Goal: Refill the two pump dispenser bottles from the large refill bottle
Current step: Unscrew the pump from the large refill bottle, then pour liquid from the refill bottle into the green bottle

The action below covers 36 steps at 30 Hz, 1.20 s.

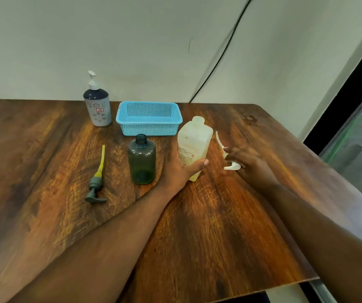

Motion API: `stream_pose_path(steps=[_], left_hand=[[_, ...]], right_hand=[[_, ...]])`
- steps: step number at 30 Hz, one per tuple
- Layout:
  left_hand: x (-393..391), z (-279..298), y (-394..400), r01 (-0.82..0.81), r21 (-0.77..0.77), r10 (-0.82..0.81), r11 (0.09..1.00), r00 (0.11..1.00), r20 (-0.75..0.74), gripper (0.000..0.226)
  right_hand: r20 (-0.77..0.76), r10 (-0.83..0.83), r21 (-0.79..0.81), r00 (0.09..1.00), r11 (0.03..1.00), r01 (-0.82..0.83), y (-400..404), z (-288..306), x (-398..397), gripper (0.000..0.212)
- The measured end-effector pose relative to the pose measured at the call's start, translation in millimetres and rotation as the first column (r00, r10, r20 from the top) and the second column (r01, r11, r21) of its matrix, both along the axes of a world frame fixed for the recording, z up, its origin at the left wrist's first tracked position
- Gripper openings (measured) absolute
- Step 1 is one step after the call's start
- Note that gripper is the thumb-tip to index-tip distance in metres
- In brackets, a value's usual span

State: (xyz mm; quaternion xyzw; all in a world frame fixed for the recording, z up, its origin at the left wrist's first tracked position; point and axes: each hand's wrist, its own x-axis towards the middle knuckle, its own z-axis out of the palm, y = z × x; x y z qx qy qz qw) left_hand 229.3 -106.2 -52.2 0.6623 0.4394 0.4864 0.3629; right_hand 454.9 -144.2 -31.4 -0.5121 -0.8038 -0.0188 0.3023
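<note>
basket (149, 119) sits at the back, pump bottle (97, 105) left of it, two open bottles (141, 160) in front, loose pump (95, 184) far left.

The table (197, 226) is brown wood with a dark and orange grain pattern. The basket (149, 119) is light blue with a fine grid of small holes. The tall dispenser (98, 106) has a dark blue top, a pale grey-blue body with a flower pattern, a small red and white label, and a white pump. The round bottle (141, 160) is transparent dark green. The loose pump (95, 186) is grey with a yellow tube. The square bottle (194, 141) is cloudy white with yellowish liquid at the bottom. The other pump (230, 162) is white.
</note>
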Motion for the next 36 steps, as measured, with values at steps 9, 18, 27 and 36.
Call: stream_pose_path(steps=[9, 18, 27, 36], left_hand=[[1, -7, 7, -0.019, -0.016, 0.019, 1.000, 0.999, -0.040, 0.100], [-2, -7, 8, -0.001, -0.006, 0.001, 1.000, 1.000, -0.019, 0.093], [-11, 0, -13, 0.047, 0.015, -0.048, 0.999, 0.988, 0.150, 0.083], [-80, 22, -69, -0.341, 0.277, 0.238, 0.898, 0.908, 0.345, 0.014]], right_hand=[[-0.017, -0.035, -0.193, 0.999, 0.981, 0.031, 8, -22, 4, 0.023], [-0.084, -0.159, -0.308, 0.984, 0.943, 0.126, 5, -13, -5, 0.039], [-0.545, -0.334, -0.116, 0.769, 0.939, 0.325, -20, 5, -71, 0.032], [-0.690, -0.420, -0.349, 0.589, 0.907, 0.238, 1, -9, -148, 0.105]])
